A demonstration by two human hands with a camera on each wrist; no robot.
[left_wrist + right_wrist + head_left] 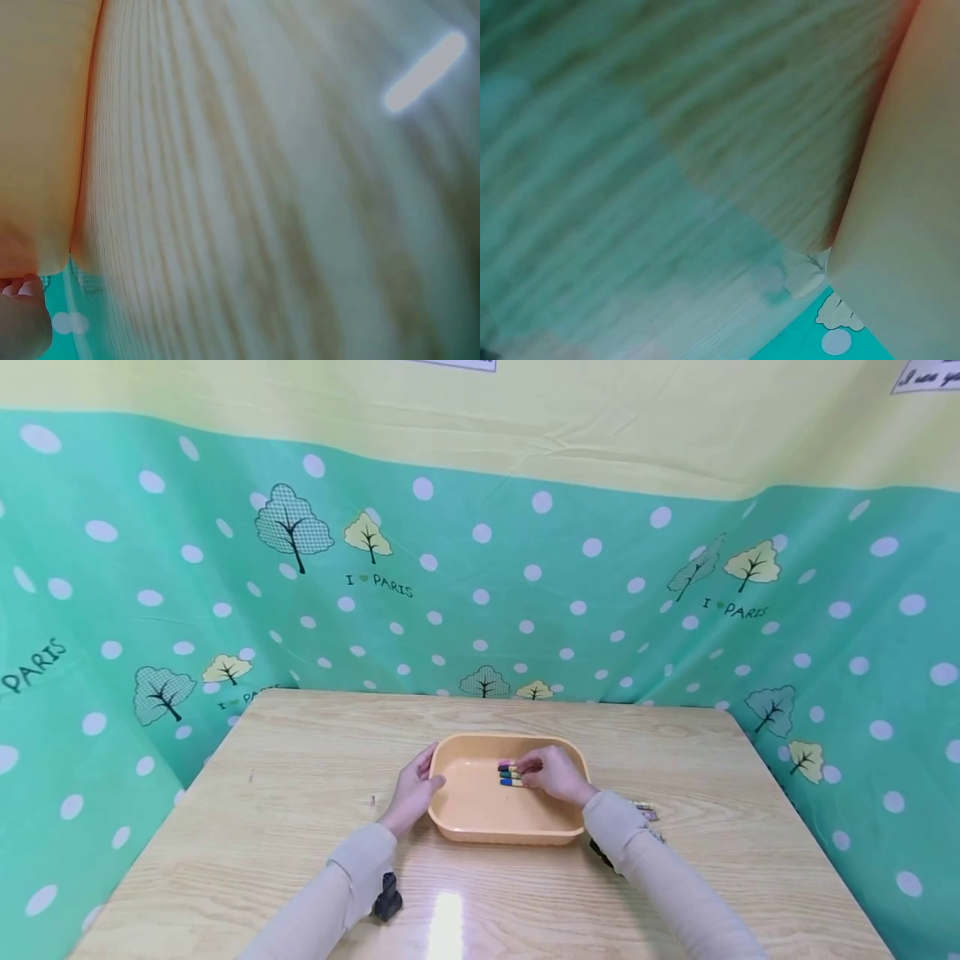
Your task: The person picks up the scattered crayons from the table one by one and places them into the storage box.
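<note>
A shallow orange plastic tray (471,810) with rounded corners sits on the wooden table. My left hand (412,788) grips its left rim, thumb over the inside and fingers along the outer wall. Inside the tray, several short crayons lie side by side, among them a blue crayon (510,782), a green one and a pink one. Over their right ends is my right hand (557,774), its bent fingers and thumb pinching at a crayon. The left wrist view catches part of the left hand (24,319) by the tray wall (45,135); the right wrist view shows only tray wall and table.
Right of the tray, partly behind the right sleeve, lie some small items (645,811) and a black object (600,852). Another black object (387,897) stands beside the left sleeve. A green polka-dot curtain (450,568) hangs behind the wooden table (300,777).
</note>
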